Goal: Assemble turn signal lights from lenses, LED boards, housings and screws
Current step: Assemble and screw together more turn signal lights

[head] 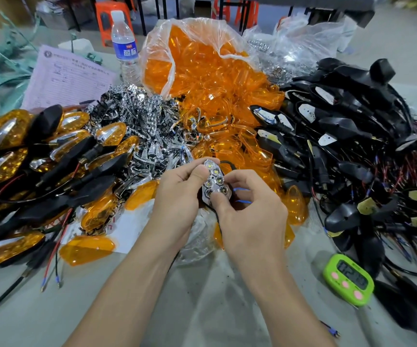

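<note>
Head camera: nearest is the grey tabletop (202, 309), and on it, out beside the right forearm, lies a green digital timer (349, 281) with pink buttons along its near edge. Moving up, both hands meet mid-view, just above the table. The left hand (177, 196) is curled round a chrome honeycomb reflector (213, 181), thumb flat on its upper-left cells. The right hand (252, 216) pinches the lower end, thumb pressed on the bottom cell, fingers curled behind. Small LEDs show through the cells. A dark edge peeks out under the reflector, too little to name. A black cable (228, 164) loops out behind its top, and blue-tipped wires (242, 190) poke out past the right fingers.

Left of the left forearm, a loose amber lens (87, 249) lies flat. Beyond it, the left side is heaped with finished lights (14, 151), amber fronts on black stems. Straight behind the hands sits a pile of chrome reflectors (149, 126), touching a spill of amber lenses (227, 136) that runs out of a clear plastic bag (157, 46). On the right is a big tangle of black housings (352, 121) trailing thin wires.

Farther back, a water bottle (124, 46) stands upright just left of the bag, a printed form (64, 78) lies left of that, and an orange stool (109, 16) sits beyond the table
</note>
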